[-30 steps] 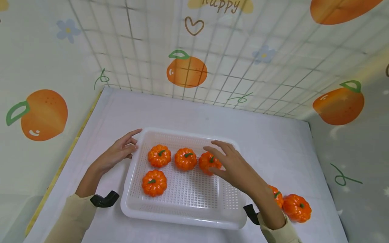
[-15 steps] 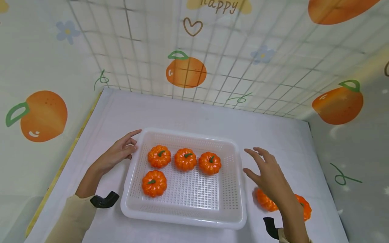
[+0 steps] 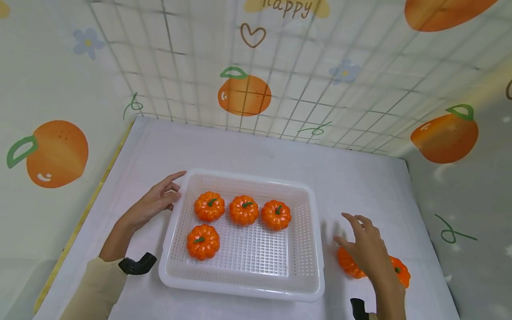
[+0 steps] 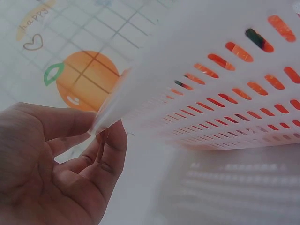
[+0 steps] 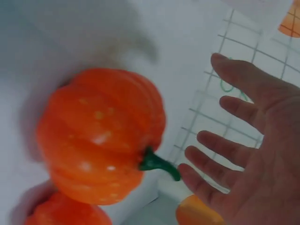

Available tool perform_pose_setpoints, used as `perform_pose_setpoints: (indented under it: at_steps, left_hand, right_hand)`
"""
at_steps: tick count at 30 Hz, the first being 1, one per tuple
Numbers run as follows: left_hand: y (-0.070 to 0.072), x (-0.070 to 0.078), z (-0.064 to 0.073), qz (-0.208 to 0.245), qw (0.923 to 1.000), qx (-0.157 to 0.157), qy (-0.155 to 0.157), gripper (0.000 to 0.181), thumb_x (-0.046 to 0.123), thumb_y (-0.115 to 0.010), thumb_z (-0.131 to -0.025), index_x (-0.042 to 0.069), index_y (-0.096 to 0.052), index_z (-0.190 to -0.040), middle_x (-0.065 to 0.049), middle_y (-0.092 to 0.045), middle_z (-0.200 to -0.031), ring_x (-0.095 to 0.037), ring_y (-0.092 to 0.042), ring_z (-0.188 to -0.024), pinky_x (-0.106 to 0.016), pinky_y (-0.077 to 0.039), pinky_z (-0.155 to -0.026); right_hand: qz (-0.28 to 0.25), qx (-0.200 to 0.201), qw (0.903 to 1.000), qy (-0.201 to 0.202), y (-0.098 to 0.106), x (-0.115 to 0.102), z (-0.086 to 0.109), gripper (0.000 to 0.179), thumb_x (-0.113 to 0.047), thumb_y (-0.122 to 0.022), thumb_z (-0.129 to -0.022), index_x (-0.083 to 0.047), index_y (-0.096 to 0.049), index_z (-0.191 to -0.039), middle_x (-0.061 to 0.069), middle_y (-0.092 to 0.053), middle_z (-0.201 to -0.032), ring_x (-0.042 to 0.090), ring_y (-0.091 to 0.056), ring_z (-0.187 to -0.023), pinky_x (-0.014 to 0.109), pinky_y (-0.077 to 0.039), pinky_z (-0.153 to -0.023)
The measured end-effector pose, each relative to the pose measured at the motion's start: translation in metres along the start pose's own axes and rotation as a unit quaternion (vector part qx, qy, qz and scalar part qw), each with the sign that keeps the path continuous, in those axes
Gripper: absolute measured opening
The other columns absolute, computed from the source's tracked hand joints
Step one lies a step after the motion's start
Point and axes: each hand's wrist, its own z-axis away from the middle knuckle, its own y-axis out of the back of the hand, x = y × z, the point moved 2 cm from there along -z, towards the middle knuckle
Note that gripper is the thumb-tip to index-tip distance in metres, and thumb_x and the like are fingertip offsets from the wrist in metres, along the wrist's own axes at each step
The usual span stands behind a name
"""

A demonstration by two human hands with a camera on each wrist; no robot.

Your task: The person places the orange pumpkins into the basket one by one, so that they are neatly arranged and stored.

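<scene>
A white plastic basket [image 3: 256, 289] holds several small orange pumpkins with green stems: three in a back row, such as the middle pumpkin [image 3: 244, 210], and a front-left pumpkin [image 3: 203, 242]. My left hand [image 3: 154, 198] pinches the basket's left rim between thumb and fingers, as the left wrist view shows. To the right of the basket, my right hand [image 3: 366, 246] hovers with fingers spread and nothing in them. Beneath it lie two more pumpkins, a nearer pumpkin [image 5: 101, 136] and a right-hand pumpkin [image 3: 400, 271], both partly hidden by the hand and wrist in the head view.
The basket stands on a white-covered table [image 3: 248, 146]. A back wall [image 3: 200, 66] with printed oranges and grid lines rises behind it, and side walls stand left and right. Yellow tape [image 3: 86, 209] runs along the table's left edge.
My right hand has moved from over the back-right pumpkin in the basket, rightward and then nearer, to above the two pumpkins outside. My left hand stays at the rim.
</scene>
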Motion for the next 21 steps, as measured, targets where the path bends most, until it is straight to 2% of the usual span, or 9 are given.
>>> perform_pose_setpoints:
  at_steps: [6,11,17,21]
  left_hand:
    - [0.000,0.000,0.000,0.001,1.0000,0.000,-0.003,0.060,0.012,-0.052,-0.103,0.017,-0.028,-0.158,-0.023,-0.050,-0.117,-0.026,-0.059,-0.101,-0.029,-0.054,-0.079]
    - [0.000,0.001,0.001,0.000,1.0000,0.000,-0.006,0.060,0.012,-0.052,-0.103,0.017,-0.028,-0.157,-0.023,-0.050,-0.117,-0.027,-0.059,-0.100,-0.029,-0.054,-0.079]
    - [0.000,0.000,0.000,-0.001,1.0000,0.000,-0.003,0.060,0.013,-0.053,-0.103,0.017,-0.029,-0.157,-0.022,-0.050,-0.118,-0.027,-0.058,-0.101,-0.029,-0.054,-0.079]
    - [0.000,0.000,0.000,0.001,1.0000,0.000,-0.005,0.060,0.012,-0.052,-0.103,0.017,-0.028,-0.158,-0.023,-0.050,-0.118,-0.026,-0.059,-0.100,-0.029,-0.054,-0.079]
  right_hand:
    - [0.006,-0.029,0.9994,-0.017,-0.012,0.012,-0.001,0.072,-0.033,-0.075,-0.088,-0.005,-0.042,-0.146,0.038,-0.033,-0.142,0.060,-0.034,-0.121,0.077,-0.036,-0.087]
    - [0.024,-0.043,0.9986,-0.018,-0.021,0.020,0.000,0.070,-0.030,-0.075,-0.088,-0.004,-0.043,-0.144,0.038,-0.038,-0.136,0.059,-0.040,-0.118,0.075,-0.038,-0.088]
    - [0.022,-0.065,0.9972,-0.032,-0.019,0.026,0.005,0.068,-0.033,-0.073,-0.089,-0.001,-0.045,-0.142,0.040,-0.039,-0.134,0.060,-0.042,-0.115,0.073,-0.039,-0.089]
    - [0.004,-0.093,0.9944,-0.050,-0.013,0.028,0.011,0.075,-0.044,-0.070,-0.090,-0.001,-0.041,-0.145,0.040,-0.036,-0.136,0.060,-0.042,-0.116,0.072,-0.040,-0.088]
